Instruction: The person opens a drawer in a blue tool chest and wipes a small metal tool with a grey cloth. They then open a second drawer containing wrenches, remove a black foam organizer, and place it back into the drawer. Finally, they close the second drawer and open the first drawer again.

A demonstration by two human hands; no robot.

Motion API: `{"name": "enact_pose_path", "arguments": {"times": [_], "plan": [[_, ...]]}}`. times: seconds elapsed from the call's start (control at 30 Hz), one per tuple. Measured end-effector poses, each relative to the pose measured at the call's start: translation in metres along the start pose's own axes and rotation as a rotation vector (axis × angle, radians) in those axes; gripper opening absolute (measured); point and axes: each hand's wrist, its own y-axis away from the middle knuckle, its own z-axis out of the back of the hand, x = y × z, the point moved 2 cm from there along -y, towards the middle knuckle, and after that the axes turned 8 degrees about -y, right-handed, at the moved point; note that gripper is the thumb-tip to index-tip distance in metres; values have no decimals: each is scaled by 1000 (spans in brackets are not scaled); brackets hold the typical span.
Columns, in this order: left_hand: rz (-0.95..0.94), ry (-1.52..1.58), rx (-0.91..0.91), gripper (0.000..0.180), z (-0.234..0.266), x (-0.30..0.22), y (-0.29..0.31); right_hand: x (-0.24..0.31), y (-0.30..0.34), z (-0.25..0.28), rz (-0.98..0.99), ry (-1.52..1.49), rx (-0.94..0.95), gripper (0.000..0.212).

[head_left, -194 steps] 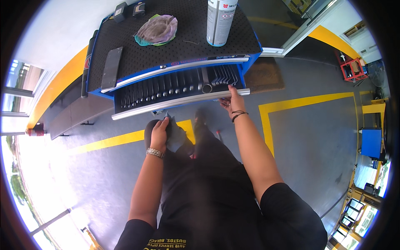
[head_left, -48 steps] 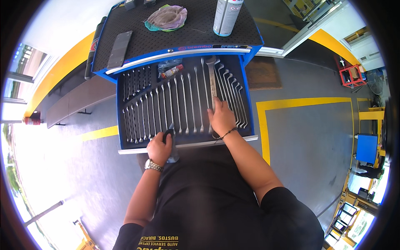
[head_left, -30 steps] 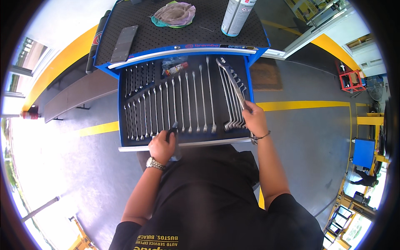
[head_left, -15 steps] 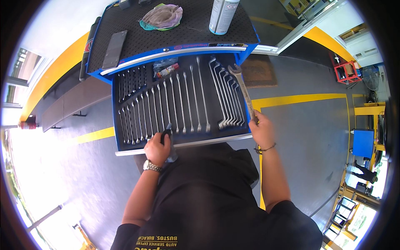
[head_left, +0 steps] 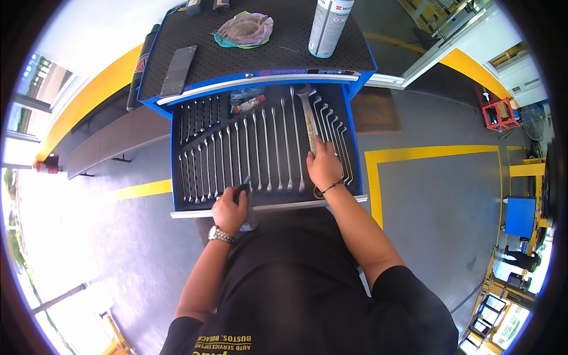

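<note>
Beyond and left of the left hand, a flat dark slab (head_left: 178, 71) is seen lying on the cabinet top. Now the left hand (head_left: 229, 212) itself, closed around a black-and-grey object (head_left: 241, 190) that is held at the drawer's (head_left: 269, 207) front edge. Slim wrenches (head_left: 286, 143) are ranged between the hands, and there, the large wrench (head_left: 310, 118), laid in the drawer, is clamped by the right hand (head_left: 324, 165)! Just right of that hand, bent-ended wrenches (head_left: 347, 155) are lined up.
</note>
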Motion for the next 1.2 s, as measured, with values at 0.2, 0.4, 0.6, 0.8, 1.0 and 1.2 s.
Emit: {"name": "enact_pose_path", "arguments": {"times": [0.2, 0.4, 0.6, 0.8, 1.0, 1.2], "plan": [[143, 602, -53, 30, 14, -17, -19, 32, 44, 13, 403, -440, 101, 52], [-516, 512, -19, 42, 91, -120, -12, 65, 82, 38, 2, -1468, 518, 34], [-1174, 1065, -225, 29, 208, -148, 45, 16, 76, 57, 10, -1383, 399, 31], [-1177, 1219, 101, 63, 247, -168, 43, -14, 71, 66, -70, -1418, 118, 32], [-1258, 1410, -99, 45, 222, -179, 44, -34, 82, 69, -112, -1398, 53, 32], [-1117, 1430, 143, 6, 239, -177, 34, -49, 90, 65, -126, -1330, 53, 31]]}}
